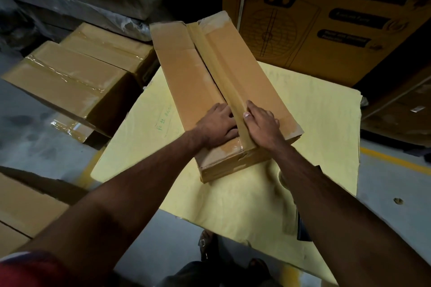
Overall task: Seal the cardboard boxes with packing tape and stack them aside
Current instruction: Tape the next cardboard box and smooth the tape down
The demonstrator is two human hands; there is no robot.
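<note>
At frame centre, the left hand [218, 124] and right hand [262, 123] lay flat and open, gripping nothing, on the long cardboard box [186, 72], evidently pressing its brown tape strip [218, 63] onto the seam.

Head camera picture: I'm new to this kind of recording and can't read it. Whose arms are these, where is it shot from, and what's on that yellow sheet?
There is no machine here. A person wears one wide-angle camera on the head, looking down at their own bare hands. The left hand and right hand press flat on a long cardboard box, either side of a tape strip along its top seam. Neither hand grips anything. The box lies on a yellow sheet. Taped boxes sit to the left.
</note>
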